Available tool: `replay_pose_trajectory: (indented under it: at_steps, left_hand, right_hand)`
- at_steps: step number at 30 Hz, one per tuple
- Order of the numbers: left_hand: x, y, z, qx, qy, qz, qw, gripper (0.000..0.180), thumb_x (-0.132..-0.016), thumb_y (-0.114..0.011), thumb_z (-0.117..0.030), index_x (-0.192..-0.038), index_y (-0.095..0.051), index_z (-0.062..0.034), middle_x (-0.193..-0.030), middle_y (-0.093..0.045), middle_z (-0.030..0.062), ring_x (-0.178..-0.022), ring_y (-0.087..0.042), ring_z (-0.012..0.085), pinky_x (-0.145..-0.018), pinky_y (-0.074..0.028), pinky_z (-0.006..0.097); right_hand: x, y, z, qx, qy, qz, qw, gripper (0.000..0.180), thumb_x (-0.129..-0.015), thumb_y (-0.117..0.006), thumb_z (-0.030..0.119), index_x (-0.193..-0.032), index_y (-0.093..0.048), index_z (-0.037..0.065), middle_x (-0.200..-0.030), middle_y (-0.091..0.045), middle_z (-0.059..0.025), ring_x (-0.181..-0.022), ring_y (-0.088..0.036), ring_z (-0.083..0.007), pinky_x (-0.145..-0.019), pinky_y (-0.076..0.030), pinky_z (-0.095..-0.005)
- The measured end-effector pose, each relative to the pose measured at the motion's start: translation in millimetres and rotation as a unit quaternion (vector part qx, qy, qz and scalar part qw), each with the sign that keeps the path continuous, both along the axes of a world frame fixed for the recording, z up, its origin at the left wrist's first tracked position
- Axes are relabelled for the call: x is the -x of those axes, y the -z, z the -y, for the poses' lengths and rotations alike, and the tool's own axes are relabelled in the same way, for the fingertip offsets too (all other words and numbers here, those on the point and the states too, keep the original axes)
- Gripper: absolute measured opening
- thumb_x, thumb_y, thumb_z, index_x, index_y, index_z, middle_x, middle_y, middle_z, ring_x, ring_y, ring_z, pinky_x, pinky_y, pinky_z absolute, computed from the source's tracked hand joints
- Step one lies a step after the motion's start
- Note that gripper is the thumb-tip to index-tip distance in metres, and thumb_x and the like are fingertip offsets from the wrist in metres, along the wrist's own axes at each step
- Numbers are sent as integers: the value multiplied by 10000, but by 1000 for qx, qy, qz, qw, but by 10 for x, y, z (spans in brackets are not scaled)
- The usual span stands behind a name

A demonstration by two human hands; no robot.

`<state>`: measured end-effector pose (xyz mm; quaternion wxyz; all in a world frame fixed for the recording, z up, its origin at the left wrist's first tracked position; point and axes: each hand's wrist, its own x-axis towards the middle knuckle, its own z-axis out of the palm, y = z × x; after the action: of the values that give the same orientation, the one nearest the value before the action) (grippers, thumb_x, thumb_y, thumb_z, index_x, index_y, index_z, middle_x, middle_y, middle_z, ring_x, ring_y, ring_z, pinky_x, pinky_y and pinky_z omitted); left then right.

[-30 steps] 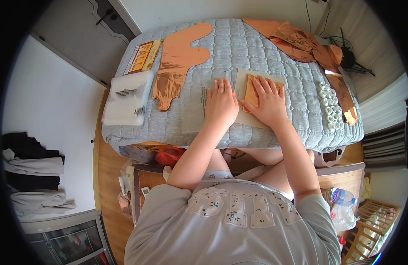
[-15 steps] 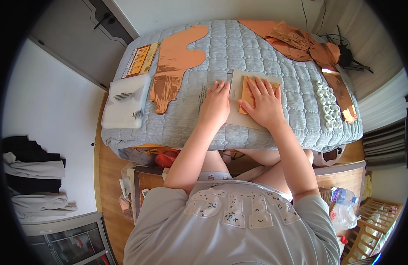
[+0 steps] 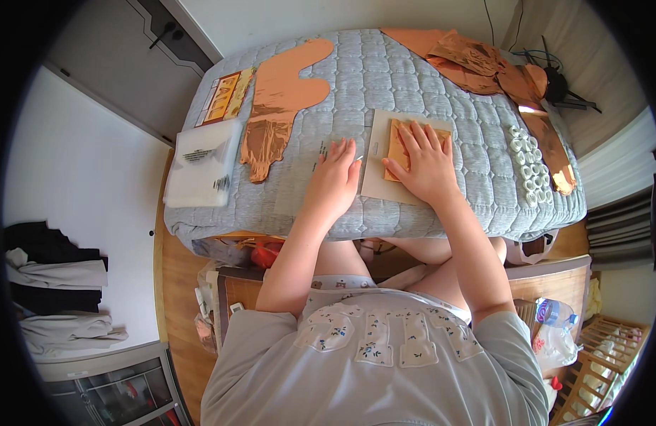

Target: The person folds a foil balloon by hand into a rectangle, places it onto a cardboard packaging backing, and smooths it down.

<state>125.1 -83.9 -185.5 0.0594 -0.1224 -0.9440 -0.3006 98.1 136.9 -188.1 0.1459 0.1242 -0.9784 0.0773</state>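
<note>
My right hand [image 3: 425,162] lies flat with fingers spread on a folded rose-gold foil packet [image 3: 397,148], covering much of it. The packet rests on a beige card [image 3: 379,186] on the quilted bed. My left hand [image 3: 333,181], fingers stretched out, is over a clear plastic bag [image 3: 292,195] with small dark print, left of the card. A tiny white bit shows by its thumb tip; I cannot tell what it is. Further left lies a flat, uninflated rose-gold foil balloon [image 3: 285,92] with rounded lobes. Near it is a stack of clear plastic bags [image 3: 200,167].
An orange and yellow printed sheet [image 3: 226,97] lies behind the bag stack. More rose-gold foil [image 3: 470,62] spreads over the bed's far right. Several small white rolls [image 3: 530,165] stand near the right edge. A black-legged stand [image 3: 558,89] is beyond that corner.
My left hand has slid left and slightly toward me, away from the card. The card's left edge has shifted slightly left and is more exposed. My right hand stays on the foil packet.
</note>
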Motion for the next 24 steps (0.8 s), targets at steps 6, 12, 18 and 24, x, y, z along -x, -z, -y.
replay_pose_trajectory:
  at_steps: [6,12,18,24]
  left_hand:
    - [21,-63,-263,3,-56,7,998,536,-1079,-426,-306,-1495,-435,31,-1563,-423,253,-1470,-364,445,-1202,-293,565]
    - [213,93,-527,83,-98,-48,991,590,-1057,-461,-301,-1505,-389,75,-1566,-393,289,-1487,-337,440,-1202,-300,552]
    - [291,103,-545,88,-88,-51,991,609,-1041,-496,-321,-1496,-405,72,-1589,-363,279,-1505,-308,425,-1214,-283,542]
    - [342,142,-488,117,-78,-61,988,615,-1027,-511,-322,-1505,-409,51,-1596,-354,276,-1505,-305,428,-1220,-268,546]
  right_hand:
    - [8,-2,6,2,2,10,1000,825,-912,-555,683,-1535,-459,151,-1603,-416,-127,-1501,-342,-365,-1225,-202,-606]
    - [-17,-26,-3,13,-5,21,1000,804,-913,-564,650,-1533,-460,149,-1598,-421,-130,-1498,-342,-375,-1217,-203,-625]
    - [-31,-6,-40,24,-15,17,999,705,-944,-554,536,-1524,-468,145,-1586,-433,-134,-1489,-350,-383,-1209,-204,-643]
    - [-38,-4,-3,28,-12,8,999,615,-962,-525,434,-1501,-491,139,-1582,-440,-116,-1483,-364,-365,-1177,-171,-724]
